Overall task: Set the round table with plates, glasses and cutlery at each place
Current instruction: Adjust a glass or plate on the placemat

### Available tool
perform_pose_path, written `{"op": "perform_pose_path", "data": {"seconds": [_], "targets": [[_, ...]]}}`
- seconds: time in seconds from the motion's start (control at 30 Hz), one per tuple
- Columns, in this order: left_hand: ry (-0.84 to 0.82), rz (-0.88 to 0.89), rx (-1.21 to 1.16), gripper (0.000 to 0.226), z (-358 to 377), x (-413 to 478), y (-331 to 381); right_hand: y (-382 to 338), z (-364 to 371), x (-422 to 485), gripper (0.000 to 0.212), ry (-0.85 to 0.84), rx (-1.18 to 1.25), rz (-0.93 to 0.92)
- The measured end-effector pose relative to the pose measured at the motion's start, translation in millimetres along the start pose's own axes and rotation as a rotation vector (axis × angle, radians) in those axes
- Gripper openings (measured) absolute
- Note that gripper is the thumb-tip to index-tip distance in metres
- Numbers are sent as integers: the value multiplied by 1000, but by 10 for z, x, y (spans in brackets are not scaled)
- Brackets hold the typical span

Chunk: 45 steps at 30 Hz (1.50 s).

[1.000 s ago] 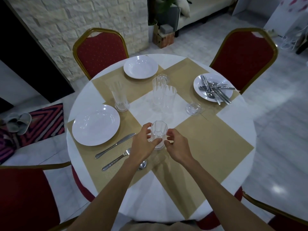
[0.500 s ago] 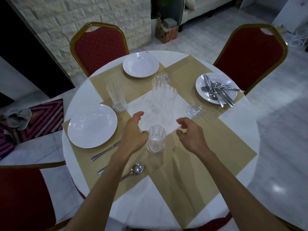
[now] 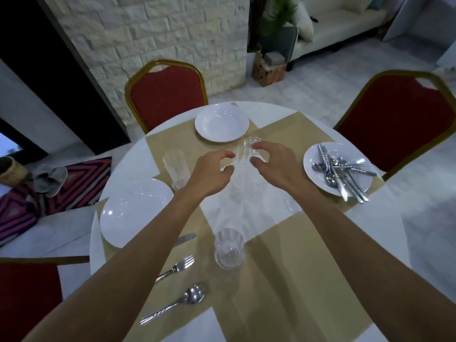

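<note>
Spoon (image 3: pixel 172 308) nearest, down-left of short glass (image 3: pixel 229 250). Fork (image 3: pixel 176 267) just left of short glass. White plate (image 3: pixel 135 213) farther left. Beyond short glass, mid-table (image 3: pixel 365 233): blurred tall glasses (image 3: pixel 237 183) between left hand (image 3: pixel 212 169) and right hand (image 3: pixel 274 161). Both hands have fingers curved and thumbs apart; cannot tell if either grips. Cutlery pile (image 3: pixel 343 171) on plate, right beyond short glass. Farthest: empty plate (image 3: pixel 222 123).

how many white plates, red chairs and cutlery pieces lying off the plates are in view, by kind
white plates: 3 (left, far, right)
red chairs: 3 (far, right, near left)
cutlery off the plates: 3 (knife, fork, spoon)
total: 9
</note>
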<state>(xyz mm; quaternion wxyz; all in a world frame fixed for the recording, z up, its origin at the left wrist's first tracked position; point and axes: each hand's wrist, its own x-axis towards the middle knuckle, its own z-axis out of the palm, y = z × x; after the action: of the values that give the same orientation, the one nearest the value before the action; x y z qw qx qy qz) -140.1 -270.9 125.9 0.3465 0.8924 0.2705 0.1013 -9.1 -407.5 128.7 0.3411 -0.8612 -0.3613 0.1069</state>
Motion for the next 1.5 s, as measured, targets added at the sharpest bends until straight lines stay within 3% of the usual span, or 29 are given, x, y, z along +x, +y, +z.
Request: {"op": "perform_pose_path", "data": {"seconds": [0.37, 0.67, 0.83, 1.07, 1.37, 1.5], "targets": [[-136, -72, 235, 46, -277, 1123, -331, -6, 95, 1152, 46, -194, -248, 37], [-294, -231, 489, 56, -11, 2148, -1135, 491, 845, 2292, 50, -322, -296, 170], [-201, -330, 488, 46, 166, 2554, -1389, 718, 1190, 2684, 49, -273, -304, 280], [-76, -452, 466, 58, 354, 2878, -1590, 837, 1328, 2976, 51, -135, -339, 433], [0, -624, 378, 82, 382, 3029, -1610, 1011, 1374, 2978, 44, -126, -46, 599], [-26, -686, 270, 69, 365, 3024, -1620, 1042, 1410, 2973, 42, -98, -1, 605]]}}
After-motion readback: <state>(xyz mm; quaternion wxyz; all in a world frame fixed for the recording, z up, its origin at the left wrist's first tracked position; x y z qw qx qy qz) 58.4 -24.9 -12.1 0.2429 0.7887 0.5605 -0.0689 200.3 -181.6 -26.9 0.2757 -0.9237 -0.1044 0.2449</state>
